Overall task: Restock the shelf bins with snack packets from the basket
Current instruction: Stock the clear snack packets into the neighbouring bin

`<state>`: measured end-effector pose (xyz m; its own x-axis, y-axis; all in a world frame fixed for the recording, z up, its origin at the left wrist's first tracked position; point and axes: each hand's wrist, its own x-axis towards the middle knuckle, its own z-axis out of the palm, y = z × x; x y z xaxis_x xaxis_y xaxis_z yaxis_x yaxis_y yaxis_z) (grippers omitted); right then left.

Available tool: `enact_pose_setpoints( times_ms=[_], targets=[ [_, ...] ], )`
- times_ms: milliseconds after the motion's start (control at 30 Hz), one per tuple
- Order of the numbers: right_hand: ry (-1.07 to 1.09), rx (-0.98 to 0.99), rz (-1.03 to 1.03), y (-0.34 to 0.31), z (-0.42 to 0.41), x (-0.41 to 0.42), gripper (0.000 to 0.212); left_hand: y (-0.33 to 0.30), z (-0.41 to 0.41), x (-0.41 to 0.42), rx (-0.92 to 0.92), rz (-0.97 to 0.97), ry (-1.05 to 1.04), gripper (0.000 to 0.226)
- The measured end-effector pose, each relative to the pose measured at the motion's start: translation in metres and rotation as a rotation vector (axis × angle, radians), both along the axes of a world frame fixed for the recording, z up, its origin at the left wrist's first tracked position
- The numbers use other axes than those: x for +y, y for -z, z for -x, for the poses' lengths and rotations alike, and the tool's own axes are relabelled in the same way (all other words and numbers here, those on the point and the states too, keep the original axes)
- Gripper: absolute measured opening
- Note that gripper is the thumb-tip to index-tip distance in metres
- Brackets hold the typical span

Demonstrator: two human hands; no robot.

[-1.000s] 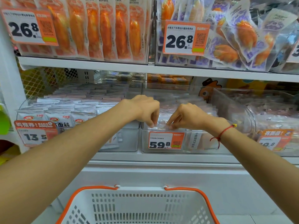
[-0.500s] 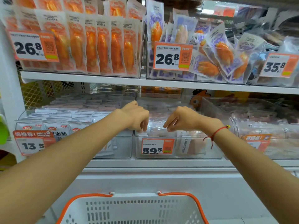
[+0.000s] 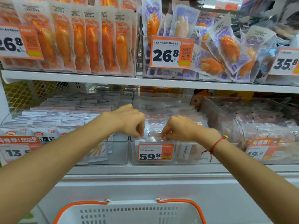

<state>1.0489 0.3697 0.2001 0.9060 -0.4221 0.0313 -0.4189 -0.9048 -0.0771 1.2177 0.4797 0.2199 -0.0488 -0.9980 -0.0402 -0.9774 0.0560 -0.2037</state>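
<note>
White slotted plastic basket point(image 3: 129, 214) w/ orange handles; orange-and-white price tag point(image 3: 156, 151); red string bracelet point(image 3: 214, 145); upper packets point(image 3: 90, 42) showed orange.

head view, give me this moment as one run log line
left hand: pinching clear packet | right hand: pinching same packet | place: 59.8 bin front | basket: below

White shelf point(image 3: 145, 169) under clear bins point(image 3: 153, 160)

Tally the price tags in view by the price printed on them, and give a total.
26.8 tags: 2
35.8 tag: 1
13-something tag, partly hidden by the arm: 1
59.8 tag: 1
49.8 tag: 1
Total: 6
</note>
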Motion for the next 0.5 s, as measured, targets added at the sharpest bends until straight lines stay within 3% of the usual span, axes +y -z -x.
enact_pose_setpoints(
  times_ms=[100,133,200,300,400,500],
  targets=[
    [-0.034,-0.166,-0.228,-0.012,0.012,-0.013,0.017,0.002,-0.008,-0.005,0.137,0.158,-0.073,0.027],
    [-0.010,-0.276,-0.290,-0.015,0.016,-0.018,0.016,0.004,-0.010,-0.008,0.101,0.220,-0.092,0.031],
    [0.060,-0.429,-0.225,-0.018,0.015,-0.035,0.019,0.009,-0.009,-0.020,-0.021,0.289,-0.134,0.038],
    [0.121,-0.317,-0.056,-0.015,-0.012,-0.057,0.032,0.007,-0.004,-0.047,-0.204,0.286,-0.240,0.030],
    [0.172,-0.154,-0.057,-0.007,-0.045,-0.074,0.043,0.004,-0.004,-0.069,-0.276,0.235,-0.289,0.021],
    [0.200,-0.009,-0.017,0.000,-0.064,-0.082,0.043,0.006,-0.009,-0.080,-0.300,0.131,-0.332,0.029]
  ],
)
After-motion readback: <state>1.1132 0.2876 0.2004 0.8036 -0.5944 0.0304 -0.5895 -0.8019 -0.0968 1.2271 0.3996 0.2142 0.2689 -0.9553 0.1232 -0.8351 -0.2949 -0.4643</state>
